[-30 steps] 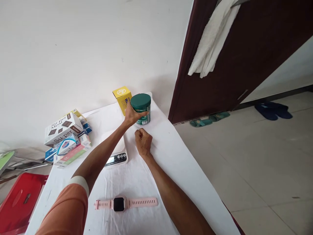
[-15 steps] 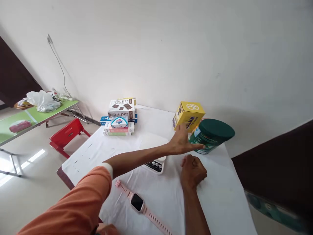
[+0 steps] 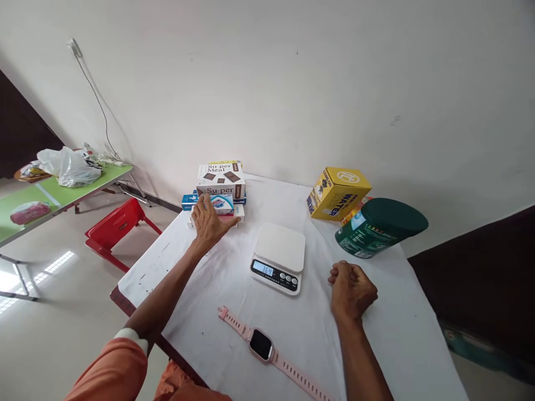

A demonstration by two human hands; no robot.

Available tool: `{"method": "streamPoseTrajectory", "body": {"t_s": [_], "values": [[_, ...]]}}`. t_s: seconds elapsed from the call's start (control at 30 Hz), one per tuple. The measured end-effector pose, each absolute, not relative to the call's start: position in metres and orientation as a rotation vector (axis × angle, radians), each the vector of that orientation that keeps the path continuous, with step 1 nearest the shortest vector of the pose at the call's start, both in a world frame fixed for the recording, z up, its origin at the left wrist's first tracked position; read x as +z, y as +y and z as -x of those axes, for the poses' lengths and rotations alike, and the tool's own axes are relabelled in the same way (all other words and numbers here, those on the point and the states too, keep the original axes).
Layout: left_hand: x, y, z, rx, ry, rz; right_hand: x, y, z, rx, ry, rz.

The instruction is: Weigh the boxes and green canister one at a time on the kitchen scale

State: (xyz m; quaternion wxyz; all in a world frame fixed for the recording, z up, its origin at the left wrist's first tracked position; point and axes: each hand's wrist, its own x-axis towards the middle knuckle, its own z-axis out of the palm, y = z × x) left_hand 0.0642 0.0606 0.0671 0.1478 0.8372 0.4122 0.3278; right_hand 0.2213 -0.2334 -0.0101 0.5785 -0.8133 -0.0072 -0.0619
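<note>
My left hand (image 3: 208,223), fingers spread, is at the stacked boxes on the left side of the table. It covers part of a small white-and-blue box (image 3: 222,204), and whether it touches the box I cannot tell. A white "Su-per Meal" box (image 3: 220,179) sits behind and above that one. My right hand (image 3: 353,292) rests as a loose fist on the white cloth, with nothing visible in it. Between the hands stands a white kitchen scale (image 3: 281,248), its platform bare and its display lit with what looks like 364.
A pink-strapped smartwatch (image 3: 261,344) lies near the front. At the back right are a yellow box (image 3: 338,195) and a dark green canister (image 3: 376,228). A red chair (image 3: 115,223) and a green table (image 3: 90,186) with a plastic bag (image 3: 69,167) are off left.
My left hand has moved from the yellow box and canister across to the boxes on the left, uncovering the scale. The right fist stays on the cloth. The view has shifted slightly.
</note>
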Motion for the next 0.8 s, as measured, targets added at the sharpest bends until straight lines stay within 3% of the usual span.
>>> {"method": "streamPoseTrajectory", "body": {"t_s": [0.33, 0.53, 0.67, 0.8], "values": [[0.06, 0.065, -0.078, 1.037, 1.285, -2.326, -0.004, -0.233, -0.218, -0.102, 0.073, 1.876], [0.071, 0.036, -0.066, 1.22, 0.925, -2.386, -0.006, -0.232, -0.219, -0.123, 0.019, 1.882], [0.071, -0.012, -0.084, 0.991, 0.628, -2.471, -0.007, -0.233, -0.219, -0.16, -0.018, 1.897], [0.064, -0.052, -0.116, 0.679, 0.63, -2.532, -0.007, -0.234, -0.217, -0.16, -0.007, 1.874]]}}
